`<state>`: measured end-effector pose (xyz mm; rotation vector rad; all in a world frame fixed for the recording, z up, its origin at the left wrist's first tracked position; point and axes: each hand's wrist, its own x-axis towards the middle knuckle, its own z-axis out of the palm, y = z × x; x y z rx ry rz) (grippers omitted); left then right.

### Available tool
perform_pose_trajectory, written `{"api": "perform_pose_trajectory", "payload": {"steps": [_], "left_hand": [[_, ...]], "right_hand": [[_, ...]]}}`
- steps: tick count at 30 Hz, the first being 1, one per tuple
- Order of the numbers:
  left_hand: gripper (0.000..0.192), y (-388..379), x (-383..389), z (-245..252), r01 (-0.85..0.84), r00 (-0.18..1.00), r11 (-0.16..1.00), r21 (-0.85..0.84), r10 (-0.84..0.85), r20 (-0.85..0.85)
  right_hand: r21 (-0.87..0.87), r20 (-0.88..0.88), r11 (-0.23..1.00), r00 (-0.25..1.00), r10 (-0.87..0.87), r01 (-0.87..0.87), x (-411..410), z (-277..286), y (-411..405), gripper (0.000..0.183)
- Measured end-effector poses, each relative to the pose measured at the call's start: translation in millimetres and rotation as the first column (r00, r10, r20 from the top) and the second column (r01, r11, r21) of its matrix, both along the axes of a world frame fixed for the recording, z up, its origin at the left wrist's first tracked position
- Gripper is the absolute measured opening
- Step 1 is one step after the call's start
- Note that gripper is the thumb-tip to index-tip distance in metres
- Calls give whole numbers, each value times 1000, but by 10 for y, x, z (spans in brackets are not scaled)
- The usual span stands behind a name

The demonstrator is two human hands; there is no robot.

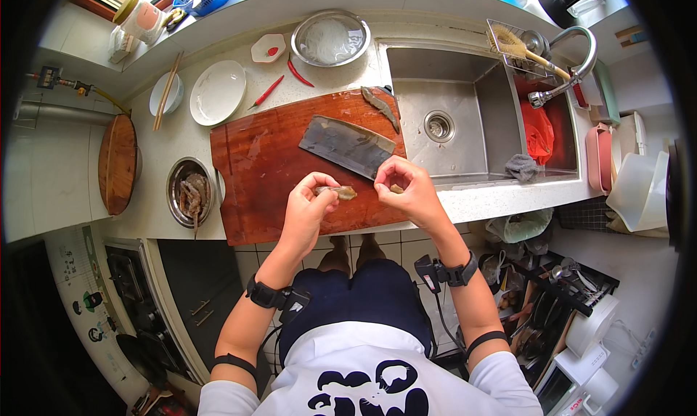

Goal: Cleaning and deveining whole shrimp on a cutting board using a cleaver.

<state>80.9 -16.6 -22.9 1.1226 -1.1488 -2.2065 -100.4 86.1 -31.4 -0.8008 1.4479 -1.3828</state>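
Observation:
My left hand (305, 212) pinches a peeled-looking shrimp (345, 193) between thumb and fingers over the wooden cutting board (261, 171). To its right, my right hand (413, 194) grips a small brownish piece (397, 189), perhaps shrimp shell or head, apart from the shrimp. A cleaver (343, 145) lies flat on the board beyond my hands; its handle is not visible. Another whole shrimp (380, 106) rests at the board's far right corner, beside the sink. Left of the board, a steel bowl (173, 176) holds several more shrimp.
A steel sink (457, 154) adjoins the board on the right. Behind stand a bowl of soaking noodles (331, 37), a small dish (261, 50), a white plate (218, 92) and a bowl (174, 97) with chopsticks (167, 92) across it. Red chilies (267, 92) lie by the board.

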Motion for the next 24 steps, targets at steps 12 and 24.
{"api": "perform_pose_trajectory", "payload": {"steps": [12,24], "left_hand": [[11,-540,553,19,-235,970,951,-200,243,13],[15,-1692,2401,-106,-283,704,782,-555,562,434]], "right_hand": [[95,-10,988,993,-120,121,-437,-229,103,17],[94,-866,995,494,70,24,23,-394,157,66]]}}
